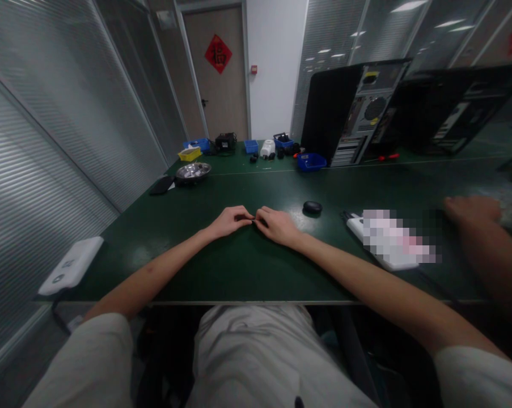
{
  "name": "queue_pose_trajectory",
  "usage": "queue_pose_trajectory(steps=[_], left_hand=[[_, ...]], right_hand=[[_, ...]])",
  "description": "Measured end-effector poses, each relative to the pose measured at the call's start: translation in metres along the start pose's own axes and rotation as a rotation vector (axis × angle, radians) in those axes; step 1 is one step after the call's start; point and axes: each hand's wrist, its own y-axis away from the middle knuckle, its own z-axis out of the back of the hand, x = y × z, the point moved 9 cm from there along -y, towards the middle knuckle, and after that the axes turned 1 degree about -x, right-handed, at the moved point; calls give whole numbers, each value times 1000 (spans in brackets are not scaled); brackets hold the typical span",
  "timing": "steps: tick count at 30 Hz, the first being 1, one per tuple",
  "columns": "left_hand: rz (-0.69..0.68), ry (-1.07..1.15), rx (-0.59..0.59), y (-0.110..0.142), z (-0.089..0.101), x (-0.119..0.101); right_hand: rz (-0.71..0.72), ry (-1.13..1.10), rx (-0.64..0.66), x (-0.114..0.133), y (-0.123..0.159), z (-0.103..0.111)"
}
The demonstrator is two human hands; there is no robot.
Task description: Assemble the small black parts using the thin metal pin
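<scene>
Fingertips of my left hand [231,221] and my right hand [276,225] meet over the green tabletop [238,269], both closed in a pinch. Between them shows a tiny dark piece [253,220], too small to make out. A black, rounded, oval object [312,207] lies on the table to the right of my right hand, apart from it. Farther right is a white device [392,258] with a dark end, partly covered by a pixelated patch.
Another person's hand [472,211] rests at the right. A white box-shaped device [71,266] lies at the left edge. Toward the back stand a shiny metal dish [193,171], a blue tray [310,162], a yellow tray [190,153] and a computer tower [330,110].
</scene>
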Motion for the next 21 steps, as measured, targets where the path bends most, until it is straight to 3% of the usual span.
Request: queue_pose_trajectory(steps=[13, 21], left_hand=[[29, -23, 23, 0, 0, 2], [40, -22, 41, 0, -1, 1]], right_hand=[[-100, -77, -74, -14, -1, 1], [-83, -118, -95, -15, 0, 3]])
